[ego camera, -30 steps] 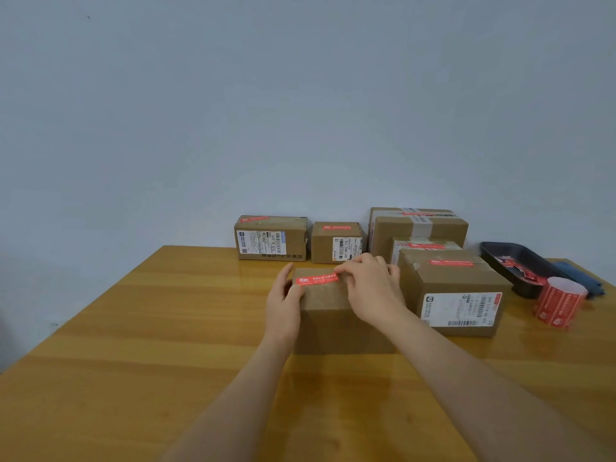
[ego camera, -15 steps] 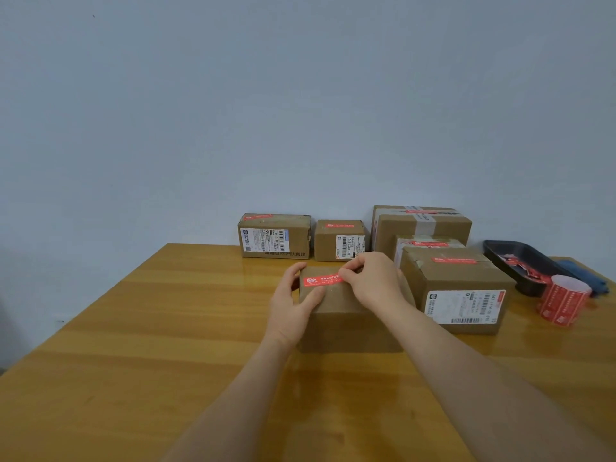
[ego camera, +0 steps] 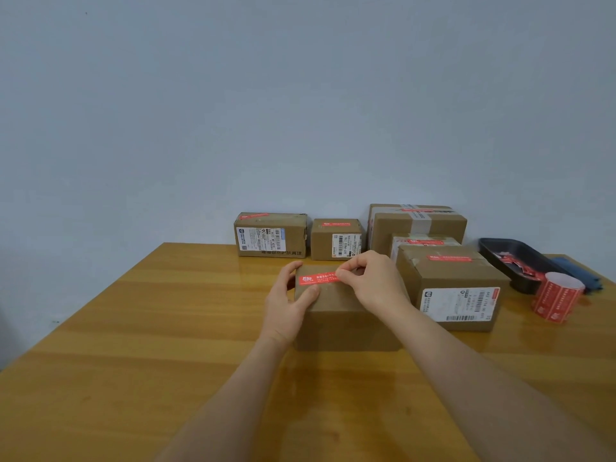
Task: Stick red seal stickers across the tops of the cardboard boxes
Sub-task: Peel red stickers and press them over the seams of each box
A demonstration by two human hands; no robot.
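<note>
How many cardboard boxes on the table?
6. Front box under both hands; back-left box; small back-middle box; tall back-right box; labelled right box; one wedged between those two, mostly hidden. Others may be hidden.

My one head-worn wide-angle view looks forward and slightly down along the wooden table (ego camera: pixel 133 328) toward its far edge against the wall (ego camera: pixel 300 95), near enough that both forearms enter from the bottom edge.
</note>
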